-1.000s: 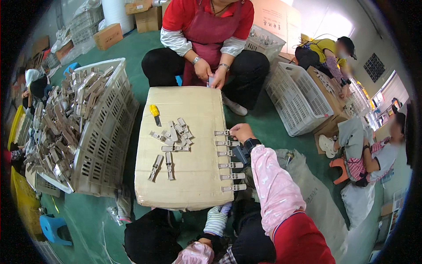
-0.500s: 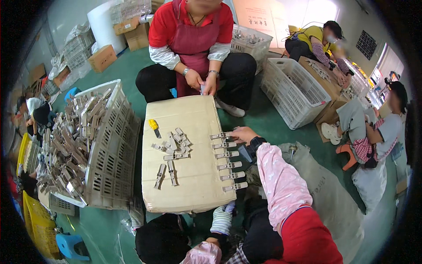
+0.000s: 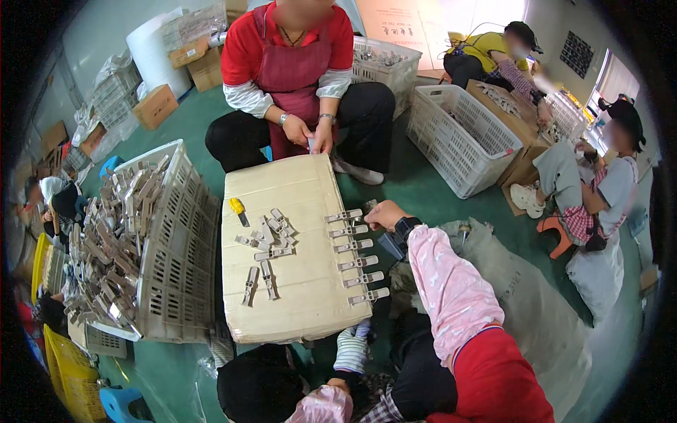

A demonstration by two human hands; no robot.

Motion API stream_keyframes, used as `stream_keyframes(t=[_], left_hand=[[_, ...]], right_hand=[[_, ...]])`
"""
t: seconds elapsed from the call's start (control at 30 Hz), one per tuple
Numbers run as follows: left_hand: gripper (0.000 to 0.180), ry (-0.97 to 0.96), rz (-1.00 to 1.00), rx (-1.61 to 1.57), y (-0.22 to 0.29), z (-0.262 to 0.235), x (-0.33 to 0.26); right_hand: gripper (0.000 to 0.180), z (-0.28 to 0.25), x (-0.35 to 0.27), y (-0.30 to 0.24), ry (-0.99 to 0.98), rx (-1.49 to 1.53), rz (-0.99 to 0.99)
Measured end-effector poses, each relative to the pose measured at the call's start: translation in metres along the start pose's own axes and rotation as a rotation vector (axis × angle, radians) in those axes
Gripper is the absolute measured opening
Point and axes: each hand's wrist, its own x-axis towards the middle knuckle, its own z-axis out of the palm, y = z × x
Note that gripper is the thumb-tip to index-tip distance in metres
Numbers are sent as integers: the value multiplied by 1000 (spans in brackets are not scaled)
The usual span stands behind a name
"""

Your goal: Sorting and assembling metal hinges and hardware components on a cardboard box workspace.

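Steel spring clips in a row grip the right edge of a cardboard-covered board, their ends sticking out past it. My right hand, bare and with a black band at the wrist, is closed in a pinch beside the outer ends of the top two clips. Whatever lies between its fingertips is too small to make out. My left hand, in a striped glove, reaches to the board's near edge; its fingers are mostly hidden there. Several loose clips and a yellow-handled tool with a dark blade lie on the board.
At left stands a white plastic crate heaped with clips. Facing me across the board sits a person in a red apron. Beyond my right arm lies a greyish plastic sack; farther back is another white crate. Other people work at right.
The whole view has shifted slightly, moving the board a little left in it. My right hand has drawn back slightly from the clips, its fingers more curled. The loose clips stay put.
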Motion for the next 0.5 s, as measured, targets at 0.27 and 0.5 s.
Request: stream_keyframes(t=[0.27, 0.5], left_hand=[[42, -6, 46, -22, -12, -7, 6], [33, -17, 44, -17, 5, 1, -1]], right_hand=[[31, 16, -19, -26, -58, -78, 45], [23, -43, -17, 9, 35, 97, 10]])
